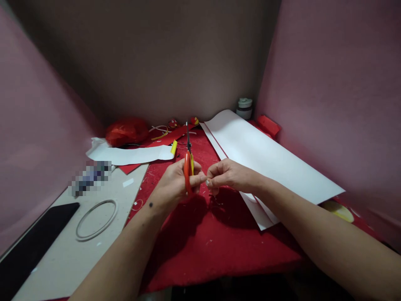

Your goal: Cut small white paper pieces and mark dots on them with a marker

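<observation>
My left hand [180,179] is closed around the orange and yellow handles of a pair of scissors [188,167], whose blades point away from me. Close beside it, my right hand [224,173] pinches a small white piece [207,182] between thumb and fingertips; its exact kind is too small to tell. The fingertips of both hands nearly meet over a red cloth [200,242]. Just right of my right hand lies a large white sheet [266,159], curled up at its far end and partly hidden by my forearm.
At left are a white strip with a yellow end [138,154], a pale ring [97,219] and a black flat item [40,238] on a light board. Behind sit a red plastic bag [127,130] and a lidded jar [244,108]. Pink walls [338,83] flank both sides.
</observation>
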Demonstrator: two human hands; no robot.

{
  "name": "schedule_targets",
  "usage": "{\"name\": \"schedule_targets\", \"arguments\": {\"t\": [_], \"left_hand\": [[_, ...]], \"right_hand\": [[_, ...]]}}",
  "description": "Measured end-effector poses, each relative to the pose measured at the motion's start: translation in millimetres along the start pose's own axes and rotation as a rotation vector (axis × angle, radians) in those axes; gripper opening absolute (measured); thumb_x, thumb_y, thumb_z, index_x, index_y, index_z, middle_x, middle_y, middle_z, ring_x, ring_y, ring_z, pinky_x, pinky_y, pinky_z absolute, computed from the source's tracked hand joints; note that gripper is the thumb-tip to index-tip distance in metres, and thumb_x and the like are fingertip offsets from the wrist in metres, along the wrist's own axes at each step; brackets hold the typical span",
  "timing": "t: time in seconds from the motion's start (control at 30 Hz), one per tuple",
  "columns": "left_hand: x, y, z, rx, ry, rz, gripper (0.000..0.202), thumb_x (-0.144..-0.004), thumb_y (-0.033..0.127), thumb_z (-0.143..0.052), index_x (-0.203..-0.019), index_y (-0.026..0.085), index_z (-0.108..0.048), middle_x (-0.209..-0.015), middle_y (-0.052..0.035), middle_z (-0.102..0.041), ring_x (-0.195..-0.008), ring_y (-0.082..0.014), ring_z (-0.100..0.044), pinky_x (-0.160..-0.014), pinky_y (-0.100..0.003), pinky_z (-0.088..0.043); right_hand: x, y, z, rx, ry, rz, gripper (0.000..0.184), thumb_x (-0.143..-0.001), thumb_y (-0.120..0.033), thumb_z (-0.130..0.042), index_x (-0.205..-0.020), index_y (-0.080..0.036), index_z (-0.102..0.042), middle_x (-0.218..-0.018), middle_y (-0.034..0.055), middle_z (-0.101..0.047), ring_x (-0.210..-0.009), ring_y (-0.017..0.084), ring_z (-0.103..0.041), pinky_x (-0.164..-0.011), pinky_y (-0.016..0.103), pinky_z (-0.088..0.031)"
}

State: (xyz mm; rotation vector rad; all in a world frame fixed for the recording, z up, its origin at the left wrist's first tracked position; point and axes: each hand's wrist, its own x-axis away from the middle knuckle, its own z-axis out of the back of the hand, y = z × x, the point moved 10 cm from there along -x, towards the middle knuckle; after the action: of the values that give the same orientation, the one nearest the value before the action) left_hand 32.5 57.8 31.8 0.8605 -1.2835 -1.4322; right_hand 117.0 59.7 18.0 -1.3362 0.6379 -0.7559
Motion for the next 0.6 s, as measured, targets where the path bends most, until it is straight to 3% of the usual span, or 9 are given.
{"name": "schedule_targets", "arguments": {"t": [0.23,0.37,0.6], "left_hand": [[1,0,-4.5,0.026,-0.024,0.019,0.022,-0.065,0.023,-0.067,-0.078,0.016,-0.051,-0.043,0.0049,-0.050,-0.035,-0.0052,-0.038,-0.033,-0.014,-0.024],[2,1,5.6,0.060,0.108,0.012,0.021,-0.066,0.023,-0.068,-0.079,0.015,-0.053,-0.044,0.0043,-0.052,-0.034,-0.0041,-0.038,-0.032,-0.014,-0.024],[4,3,17.6,0.335,0.266,-0.095,0.032,-0.063,0.021,-0.072,-0.087,0.016,-0.052,-0.053,0.0047,-0.055,-0.042,-0.0066,-0.048,-0.039,-0.016,-0.033]], "right_hand": [[1,6,0,0.038,-0.009,-0.036,0.009,-0.069,-0.016,-0.057,-0.061,-0.017,-0.059,-0.055,0.0001,-0.060,-0.053,0.012,-0.054,-0.054,0.026,-0.041],[0,2,5,-0.101,0.067,-0.023,0.006,-0.069,-0.019,-0.063,-0.064,-0.016,-0.062,-0.055,-0.0010,-0.061,-0.052,0.011,-0.055,-0.059,0.027,-0.045],[0,4,8,-0.338,0.226,0.037,0.010,-0.063,-0.015,-0.069,-0.072,-0.015,-0.066,-0.063,0.0007,-0.065,-0.061,0.012,-0.061,-0.069,0.030,-0.047]]}}
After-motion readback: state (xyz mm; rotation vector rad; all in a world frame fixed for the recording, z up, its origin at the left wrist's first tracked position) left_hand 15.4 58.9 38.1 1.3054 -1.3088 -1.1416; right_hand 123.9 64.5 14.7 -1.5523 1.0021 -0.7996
